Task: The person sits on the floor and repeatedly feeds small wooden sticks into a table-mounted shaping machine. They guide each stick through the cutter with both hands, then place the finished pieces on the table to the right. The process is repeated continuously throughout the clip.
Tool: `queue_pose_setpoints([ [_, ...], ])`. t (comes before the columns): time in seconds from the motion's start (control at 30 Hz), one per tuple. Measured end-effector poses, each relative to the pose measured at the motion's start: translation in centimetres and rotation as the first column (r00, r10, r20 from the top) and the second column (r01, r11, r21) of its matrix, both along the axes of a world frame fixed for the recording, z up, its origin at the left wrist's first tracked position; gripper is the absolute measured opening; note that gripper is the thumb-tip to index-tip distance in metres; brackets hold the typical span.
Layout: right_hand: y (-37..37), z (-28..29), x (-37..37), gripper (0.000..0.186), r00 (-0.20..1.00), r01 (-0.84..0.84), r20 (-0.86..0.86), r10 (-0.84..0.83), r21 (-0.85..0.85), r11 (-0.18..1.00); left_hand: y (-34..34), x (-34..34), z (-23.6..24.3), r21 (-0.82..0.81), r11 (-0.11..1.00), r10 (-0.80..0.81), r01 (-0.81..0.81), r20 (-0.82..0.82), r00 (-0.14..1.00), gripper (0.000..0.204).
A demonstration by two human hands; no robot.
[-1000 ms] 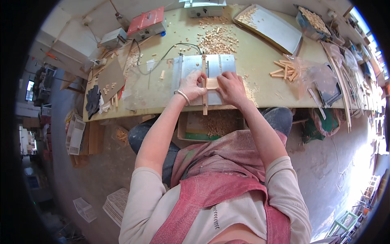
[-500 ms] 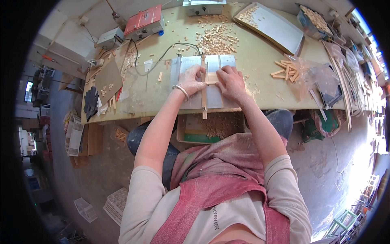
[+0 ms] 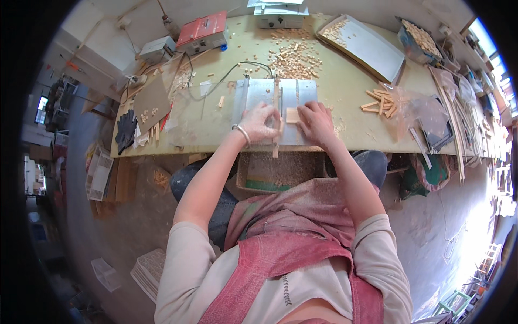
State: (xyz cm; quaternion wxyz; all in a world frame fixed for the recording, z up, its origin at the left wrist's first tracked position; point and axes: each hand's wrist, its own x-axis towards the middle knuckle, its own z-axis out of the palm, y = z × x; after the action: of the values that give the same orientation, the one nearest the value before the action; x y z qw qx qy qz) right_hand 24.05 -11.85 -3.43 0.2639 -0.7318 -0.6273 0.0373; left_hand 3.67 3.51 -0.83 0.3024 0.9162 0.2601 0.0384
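A silver metal machine plate (image 3: 306,89) with a wooden strip (image 3: 276,150) running front to back lies before me on the bench. My left hand (image 3: 260,123), dusty and with a pale bangle at the wrist, is over the plate's left half. Its thumb and fingers are pinched together beside the strip; what lies between the fingertips is too small to make out. My right hand (image 3: 317,124) grips a small flat wooden block (image 3: 292,115) by its right side. The block lies on the plate, just right of the strip, partly covered by my fingers.
Small cut wood pieces (image 3: 297,62) are heaped behind the plate. Wooden sticks (image 3: 380,102) and a clear plastic bag (image 3: 407,105) lie at right, a shallow tray (image 3: 372,48) behind them. A red-topped box (image 3: 204,31) and dark gloves (image 3: 126,129) are at left. Below is a bin (image 3: 259,184).
Both hands have drawn nearer to me over the plate. The block has shifted slightly right and nearer with my right hand, leaving a wider space between the hands. The whole view has moved a little.
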Motion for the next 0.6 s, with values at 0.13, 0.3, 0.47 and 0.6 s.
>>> queue_pose_setpoints([
  [0.13, -2.2, 0.0, -2.3, 0.038, 0.997, -0.071, -0.004, 0.071, 0.04, 0.997, -1.2, -2.8, 0.8, -0.197, 0.979, -0.032, 0.046, 0.072, 0.997, 0.035],
  [0.3, -2.2, 0.0, -2.7, 0.039, 0.996, -0.088, -0.006, 0.089, 0.092, 0.992, -1.3, -2.6, 0.2, -0.228, 0.969, 0.133, -0.094, 0.164, 0.977, 0.026],
  [0.47, -1.8, -0.1, -2.3, 0.039, 0.997, -0.078, -0.004, 0.079, 0.062, 0.995, -2.1, -1.2, 1.0, 0.094, 0.996, -0.01, 0.002, 0.084, 0.996, 0.021],
  [0.6, -1.8, -0.1, -2.3, 0.038, 0.997, -0.071, -0.021, 0.073, 0.081, 0.994, -2.0, -2.4, -0.6, -0.066, 0.988, -0.129, 0.138, 0.132, 0.983, 0.019],
])
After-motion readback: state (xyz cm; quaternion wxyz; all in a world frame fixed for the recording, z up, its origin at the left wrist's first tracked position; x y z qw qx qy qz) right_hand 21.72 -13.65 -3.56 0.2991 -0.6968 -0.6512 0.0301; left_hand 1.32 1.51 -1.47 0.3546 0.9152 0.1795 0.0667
